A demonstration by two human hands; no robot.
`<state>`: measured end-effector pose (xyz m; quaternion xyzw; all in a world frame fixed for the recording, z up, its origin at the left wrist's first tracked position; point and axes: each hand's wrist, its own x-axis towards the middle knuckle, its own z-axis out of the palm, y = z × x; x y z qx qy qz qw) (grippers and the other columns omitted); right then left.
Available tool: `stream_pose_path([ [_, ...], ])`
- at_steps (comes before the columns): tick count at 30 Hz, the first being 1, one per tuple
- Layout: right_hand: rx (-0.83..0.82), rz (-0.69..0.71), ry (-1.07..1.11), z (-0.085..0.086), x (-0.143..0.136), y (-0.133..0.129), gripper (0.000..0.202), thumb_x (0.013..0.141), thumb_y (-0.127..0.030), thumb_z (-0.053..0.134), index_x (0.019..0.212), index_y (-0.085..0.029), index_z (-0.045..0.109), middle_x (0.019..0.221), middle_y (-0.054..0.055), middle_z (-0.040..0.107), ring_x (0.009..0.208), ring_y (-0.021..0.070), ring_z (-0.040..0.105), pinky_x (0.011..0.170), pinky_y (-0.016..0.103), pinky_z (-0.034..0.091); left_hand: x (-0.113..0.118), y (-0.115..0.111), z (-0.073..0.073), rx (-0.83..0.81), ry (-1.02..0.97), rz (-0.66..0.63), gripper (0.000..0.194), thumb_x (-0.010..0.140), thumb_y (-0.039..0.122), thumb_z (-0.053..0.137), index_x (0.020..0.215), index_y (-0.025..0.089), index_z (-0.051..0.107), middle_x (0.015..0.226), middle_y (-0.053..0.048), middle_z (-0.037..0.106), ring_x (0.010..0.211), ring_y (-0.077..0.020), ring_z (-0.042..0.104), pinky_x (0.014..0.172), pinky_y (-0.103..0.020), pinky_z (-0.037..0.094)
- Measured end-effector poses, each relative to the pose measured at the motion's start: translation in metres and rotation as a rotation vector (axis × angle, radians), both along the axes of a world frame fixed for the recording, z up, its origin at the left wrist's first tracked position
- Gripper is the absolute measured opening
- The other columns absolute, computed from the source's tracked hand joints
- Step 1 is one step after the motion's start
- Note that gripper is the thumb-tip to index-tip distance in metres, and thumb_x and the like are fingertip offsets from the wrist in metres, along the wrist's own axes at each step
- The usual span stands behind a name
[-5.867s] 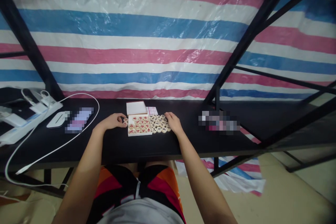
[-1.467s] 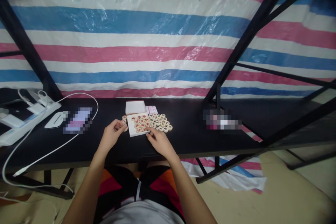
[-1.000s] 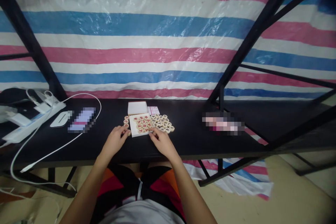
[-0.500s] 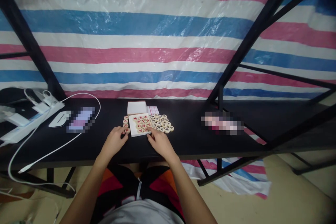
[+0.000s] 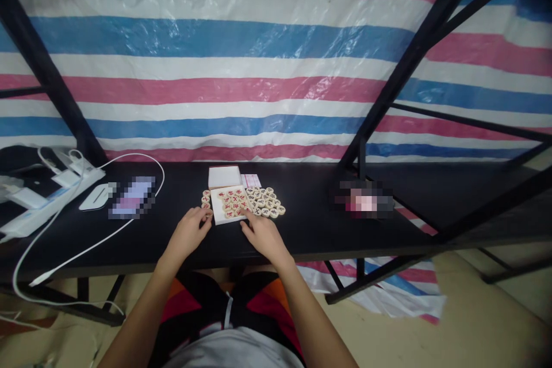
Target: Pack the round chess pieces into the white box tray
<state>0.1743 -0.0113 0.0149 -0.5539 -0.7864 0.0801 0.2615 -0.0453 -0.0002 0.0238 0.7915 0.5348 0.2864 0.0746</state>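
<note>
Round pale wooden-looking pieces with red characters (image 5: 235,206) lie in a white open box (image 5: 228,221), probably light, hard, best pinched rim-wise. Left hand (image 5: 188,233) touches another beside it, right hand (image 5: 264,234) its corner; grips unclear.

Dim, slightly hazy indoor light — its source out of frame — throws wrinkled white glare across the striped plastic sheet (image 5: 224,40). The black bench (image 5: 310,230) shows little detail. Fine markings look soft, pixel blocks hide the items at either side, and the wide lens stretches the darker, blurred outer edges.
</note>
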Motion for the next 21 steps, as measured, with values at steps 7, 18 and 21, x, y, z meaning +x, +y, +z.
stream_pose_path([
  [7,-0.035,0.012,0.193,-0.002,0.004,0.004,0.036,0.086,-0.021,0.042,0.119,-0.020,0.057,0.068,0.000,0.064,0.062,0.0144,0.059,0.065,0.023,0.042,0.038,0.001,0.003,0.138,0.148,-0.126,0.025,0.090,0.026,0.040,0.099,0.019,0.062,0.096,-0.007,0.061,0.095,-0.0218,0.051,0.089,-0.036,0.037],
  [18,-0.078,0.042,0.331,-0.003,0.007,0.005,0.033,0.085,-0.023,0.043,0.112,-0.017,0.061,0.065,0.000,0.061,0.058,0.0132,0.055,0.062,0.023,0.042,0.050,0.010,0.000,0.107,0.230,-0.010,0.035,0.094,0.036,0.033,0.102,0.023,0.065,0.101,-0.007,0.058,0.098,-0.0224,0.050,0.090,-0.038,0.032],
  [21,-0.073,0.050,0.357,-0.003,0.008,0.006,0.029,0.085,-0.024,0.043,0.107,-0.018,0.062,0.065,-0.001,0.060,0.059,0.0129,0.054,0.061,0.022,0.041,0.049,0.006,-0.002,0.115,0.211,-0.024,0.037,0.094,0.041,0.034,0.110,0.026,0.063,0.103,-0.007,0.056,0.098,-0.0223,0.048,0.091,-0.039,0.032],
])
